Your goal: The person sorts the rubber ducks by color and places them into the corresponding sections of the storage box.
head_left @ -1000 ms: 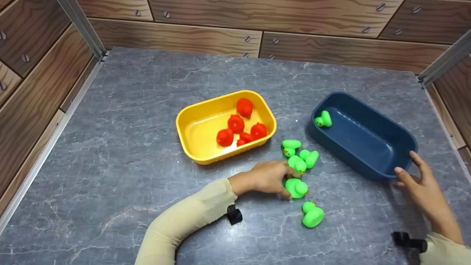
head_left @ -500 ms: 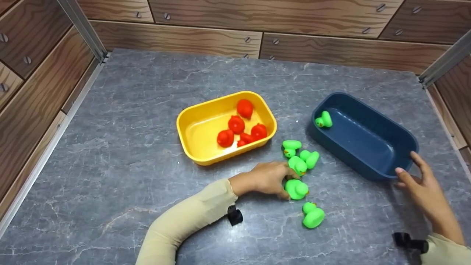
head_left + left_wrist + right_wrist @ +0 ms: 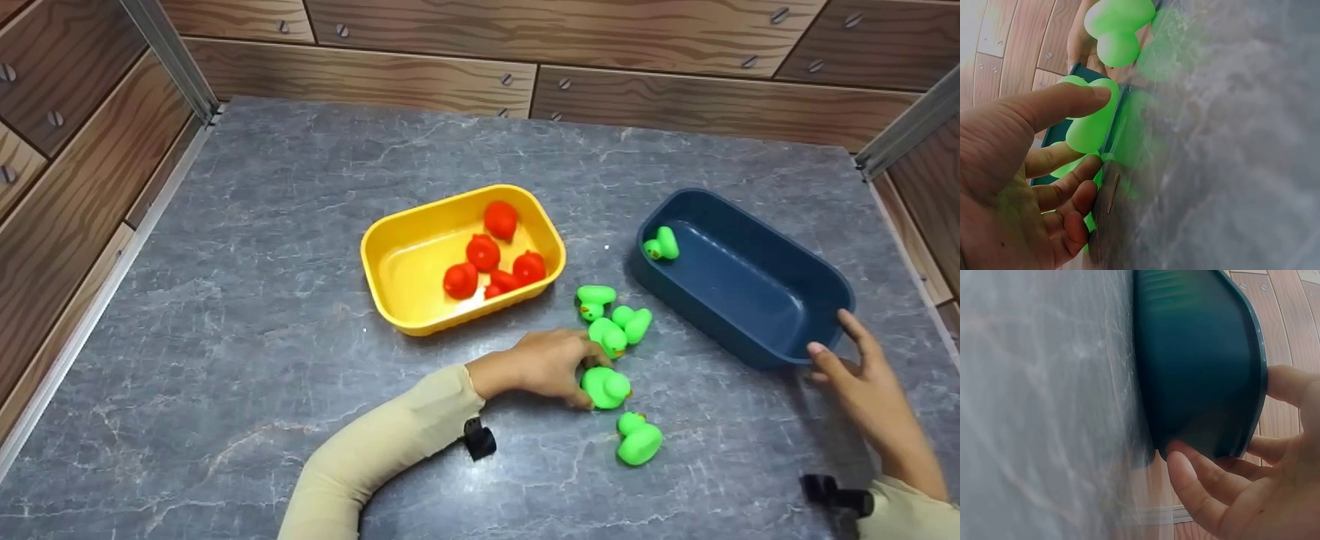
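Note:
My left hand (image 3: 551, 364) reaches over the table with thumb and fingers on either side of a green rubber duck (image 3: 606, 388), pinching it. In the left wrist view the thumb (image 3: 1067, 104) lies across this duck, fingers curled below. Other green rubber ducks lie close by: one (image 3: 607, 337) just beyond the fingers, one (image 3: 640, 442) nearer me. At the right, my right hand (image 3: 870, 390) touches the near right corner of a dark blue bin (image 3: 720, 326) with relaxed fingers. The right wrist view shows its fingertips against the bin's outer wall (image 3: 1202, 371).
A yellow bin (image 3: 405, 322) with several red rubber ducks (image 3: 482, 253) stands left of the green ducks. One green duck (image 3: 661, 244) lies inside the blue bin's far left end. Wood-patterned panels (image 3: 420, 79) wall the grey marbled table (image 3: 262, 300) at back and sides.

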Demonstrator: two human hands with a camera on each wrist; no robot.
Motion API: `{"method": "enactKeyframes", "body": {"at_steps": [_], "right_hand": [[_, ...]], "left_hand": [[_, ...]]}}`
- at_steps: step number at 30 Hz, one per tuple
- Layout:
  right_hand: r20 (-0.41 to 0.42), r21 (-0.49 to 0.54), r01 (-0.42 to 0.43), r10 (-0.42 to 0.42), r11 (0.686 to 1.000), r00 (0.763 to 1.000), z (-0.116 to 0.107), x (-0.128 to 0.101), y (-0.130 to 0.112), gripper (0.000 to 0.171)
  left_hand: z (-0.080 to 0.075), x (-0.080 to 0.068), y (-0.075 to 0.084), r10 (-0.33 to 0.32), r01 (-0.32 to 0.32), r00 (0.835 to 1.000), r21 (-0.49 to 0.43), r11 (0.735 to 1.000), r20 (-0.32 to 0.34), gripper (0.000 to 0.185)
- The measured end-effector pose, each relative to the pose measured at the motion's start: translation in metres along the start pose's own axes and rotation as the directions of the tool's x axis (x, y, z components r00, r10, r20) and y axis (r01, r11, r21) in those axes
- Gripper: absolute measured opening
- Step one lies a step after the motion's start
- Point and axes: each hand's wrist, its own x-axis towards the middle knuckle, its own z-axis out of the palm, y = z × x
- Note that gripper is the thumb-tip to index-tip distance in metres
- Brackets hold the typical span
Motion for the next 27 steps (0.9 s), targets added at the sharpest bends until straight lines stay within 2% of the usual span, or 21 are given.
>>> {"method": "enactKeyframes", "body": {"at_steps": [5,17,22,27], "right_hand": [[-0.011,0.020,0.003,-0.003,1.000,1.000,0.0002,-0.0001,0.0003,0.074],[-0.004,-0.004,0.011,-0.011,1.000,1.000,-0.0015,-0.0009,-0.0044,0.074],[0.004,0.006,0.010,-0.010,1.000,1.000,-0.0022,-0.0001,-0.0035,0.074],[0.040,0.004,-0.017,0.017,1.000,0.999,-0.0038,-0.0006,-0.0033,0.075]], "left_hand": [[-0.0010,-0.0011,-0.0008,0.014,-0.015,1.000,-0.057,0.998,-0.008,0.050],[-0.0062,-0.0021,-0.0015,0.057,-0.063,0.997,-0.159,0.985,-0.042,0.053],[-0.0076,-0.0007,0.0016,0.068,-0.085,0.994,-0.212,0.974,-0.084,0.053],[-0.0087,0.0025,0.0057,0.082,-0.124,0.984,-0.282,0.951,-0.155,0.053]]}}
